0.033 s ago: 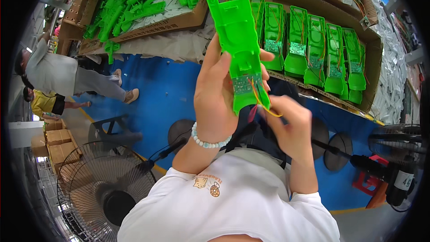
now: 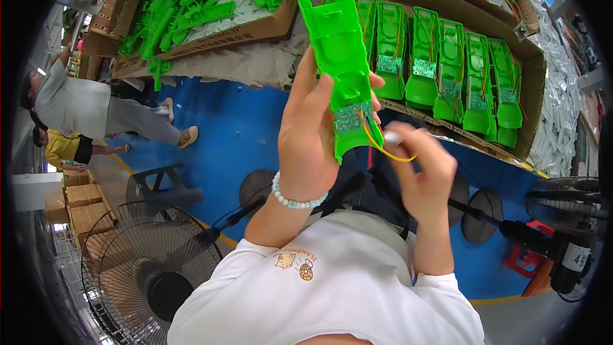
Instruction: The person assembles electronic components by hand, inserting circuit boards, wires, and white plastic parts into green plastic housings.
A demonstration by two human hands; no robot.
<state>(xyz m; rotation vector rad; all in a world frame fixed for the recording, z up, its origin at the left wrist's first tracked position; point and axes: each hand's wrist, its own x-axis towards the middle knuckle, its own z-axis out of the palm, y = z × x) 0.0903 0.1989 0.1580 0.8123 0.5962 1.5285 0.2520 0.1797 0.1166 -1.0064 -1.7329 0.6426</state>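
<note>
My left hand [image 2: 306, 137], with a bead bracelet [image 2: 292, 202] on its wrist, grips a long bright green plastic housing [image 2: 334, 41] and holds it upright in front of me. A small circuit board [image 2: 350, 117] sits in the housing's lower end, with orange and yellow wires [image 2: 385, 149] running out of it. My right hand [image 2: 426, 182] is just right of the housing's bottom. It pinches a small white part [image 2: 391, 137] at the end of those wires.
Behind the hands, a cardboard box [image 2: 531, 57] holds a row of similar green housings [image 2: 447, 57] with boards and wires. Another box [image 2: 268, 25] at upper left holds loose green parts. Standing fans [image 2: 147, 275] [image 2: 568, 217] flank me on the blue floor [image 2: 223, 128]. Two people [image 2: 70, 105] are at left.
</note>
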